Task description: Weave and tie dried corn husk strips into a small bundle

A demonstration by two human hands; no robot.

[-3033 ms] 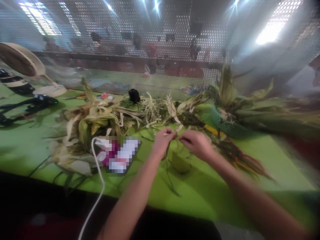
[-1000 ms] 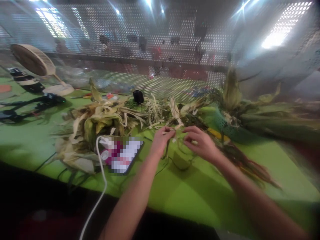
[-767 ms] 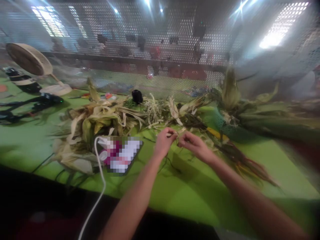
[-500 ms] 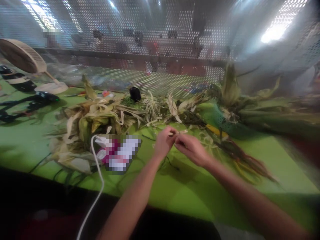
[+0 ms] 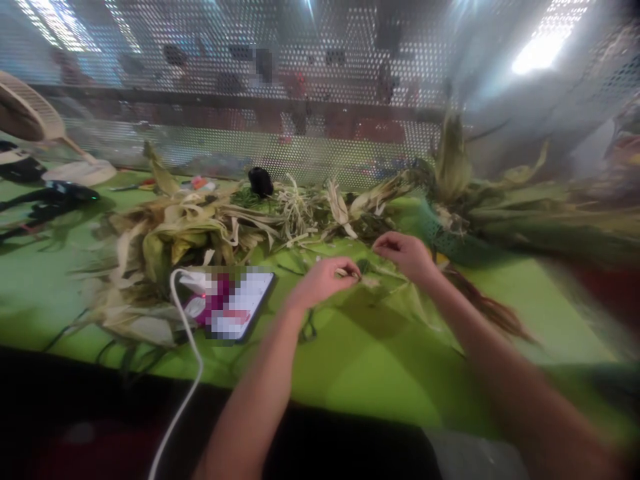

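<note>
My left hand [image 5: 325, 280] is closed in a pinch above the green table, with a small pale piece of corn husk [image 5: 369, 282] at its fingertips. To the right and slightly farther away, my right hand [image 5: 404, 253] has its thumb and fingers pressed together; whatever is between them is too small or blurred to tell. Thin pale husk strips [image 5: 417, 303] lie beneath and beside the right hand. Beyond the hands, a bundle of shredded husk [image 5: 296, 207] and some folded dry husks [image 5: 343, 208] rest on the table.
A heap of dry corn husks [image 5: 195, 230] covers the table's left part. In front of it lies a phone [image 5: 245, 307] beside a white cable [image 5: 197, 360]. A green basket [image 5: 440, 230] holding husks stands right. A fan [image 5: 75, 172] is far left, and a perforated metal screen [image 5: 320, 143] rises behind.
My hands have come apart: the right hand has moved away up and to the right, while the left stays low with the husk piece. The whole view has shifted slightly.
</note>
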